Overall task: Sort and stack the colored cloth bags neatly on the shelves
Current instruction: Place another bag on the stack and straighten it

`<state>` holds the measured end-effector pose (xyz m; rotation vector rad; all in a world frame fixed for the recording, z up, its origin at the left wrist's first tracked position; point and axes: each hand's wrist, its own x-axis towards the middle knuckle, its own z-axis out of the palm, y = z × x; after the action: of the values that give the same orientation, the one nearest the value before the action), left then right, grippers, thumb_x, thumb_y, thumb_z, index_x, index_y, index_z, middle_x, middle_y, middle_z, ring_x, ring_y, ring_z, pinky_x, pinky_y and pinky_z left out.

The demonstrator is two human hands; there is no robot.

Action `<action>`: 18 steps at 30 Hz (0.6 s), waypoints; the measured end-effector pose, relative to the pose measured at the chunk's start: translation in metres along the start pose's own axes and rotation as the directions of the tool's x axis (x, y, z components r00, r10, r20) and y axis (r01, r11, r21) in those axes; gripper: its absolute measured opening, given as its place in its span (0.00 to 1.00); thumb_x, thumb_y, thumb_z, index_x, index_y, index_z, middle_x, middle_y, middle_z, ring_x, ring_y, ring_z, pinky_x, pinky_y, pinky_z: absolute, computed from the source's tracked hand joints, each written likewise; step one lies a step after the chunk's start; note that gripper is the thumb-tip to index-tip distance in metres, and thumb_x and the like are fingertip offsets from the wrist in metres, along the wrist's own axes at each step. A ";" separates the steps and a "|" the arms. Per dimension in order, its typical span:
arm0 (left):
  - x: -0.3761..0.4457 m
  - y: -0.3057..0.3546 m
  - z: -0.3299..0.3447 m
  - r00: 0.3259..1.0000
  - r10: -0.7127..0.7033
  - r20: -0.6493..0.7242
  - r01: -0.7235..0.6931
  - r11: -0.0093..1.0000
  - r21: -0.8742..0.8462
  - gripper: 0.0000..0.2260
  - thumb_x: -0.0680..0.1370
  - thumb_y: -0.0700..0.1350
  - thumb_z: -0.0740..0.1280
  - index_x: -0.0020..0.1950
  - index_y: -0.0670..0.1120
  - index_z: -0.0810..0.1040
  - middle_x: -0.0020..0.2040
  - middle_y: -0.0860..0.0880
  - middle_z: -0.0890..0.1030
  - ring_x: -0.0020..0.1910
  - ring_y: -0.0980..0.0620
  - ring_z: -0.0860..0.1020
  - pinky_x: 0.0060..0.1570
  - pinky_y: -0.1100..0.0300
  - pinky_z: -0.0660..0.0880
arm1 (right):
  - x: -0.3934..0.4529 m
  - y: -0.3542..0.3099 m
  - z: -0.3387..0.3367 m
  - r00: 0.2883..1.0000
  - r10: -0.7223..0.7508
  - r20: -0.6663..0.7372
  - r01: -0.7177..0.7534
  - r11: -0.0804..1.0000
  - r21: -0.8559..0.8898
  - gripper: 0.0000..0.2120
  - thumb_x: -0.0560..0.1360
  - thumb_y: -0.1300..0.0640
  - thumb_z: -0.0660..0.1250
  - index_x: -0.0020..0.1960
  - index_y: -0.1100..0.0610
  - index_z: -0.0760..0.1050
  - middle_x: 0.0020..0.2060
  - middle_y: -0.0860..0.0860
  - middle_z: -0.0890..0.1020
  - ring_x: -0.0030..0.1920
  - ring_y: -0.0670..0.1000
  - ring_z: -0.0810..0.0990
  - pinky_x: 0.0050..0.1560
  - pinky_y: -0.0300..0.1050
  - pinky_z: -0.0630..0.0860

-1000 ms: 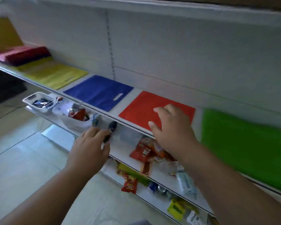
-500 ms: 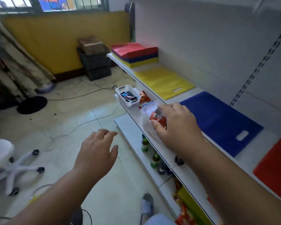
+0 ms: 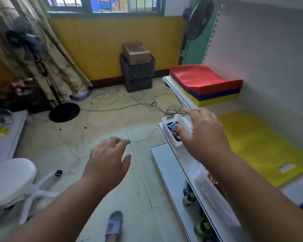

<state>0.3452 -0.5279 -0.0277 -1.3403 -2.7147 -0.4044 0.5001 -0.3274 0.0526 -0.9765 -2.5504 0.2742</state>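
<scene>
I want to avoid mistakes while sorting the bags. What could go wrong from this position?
1. The right hand reaches over the small white basket at the shelf edge; it may knock it off.
2. Pulling from the mixed stack could drag several bags together.
3. Cables on the floor could trip the foot.

Shelf [image 3: 238, 106] under bag stack [image 3: 205, 82]

Daylight enters through the barred window [image 3: 105, 4]; both hands are motion-blurred, and wide-angle distortion bends the edges.
</scene>
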 end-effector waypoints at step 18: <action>0.397 -0.030 0.065 0.869 0.494 0.025 -0.483 0.859 -0.171 0.17 0.77 0.52 0.62 0.63 0.51 0.77 0.55 0.50 0.79 0.56 0.44 0.77 0.52 0.47 0.73 | 0.231 0.051 0.060 0.804 0.523 -0.281 -0.568 0.816 -0.106 0.24 0.76 0.42 0.63 0.67 0.54 0.73 0.58 0.55 0.77 0.57 0.57 0.75 0.56 0.54 0.74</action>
<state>0.0810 -0.2227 -0.0193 -2.0454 -2.2944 -0.5377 0.3475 -0.1363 0.0493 -1.7085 -2.0463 0.0628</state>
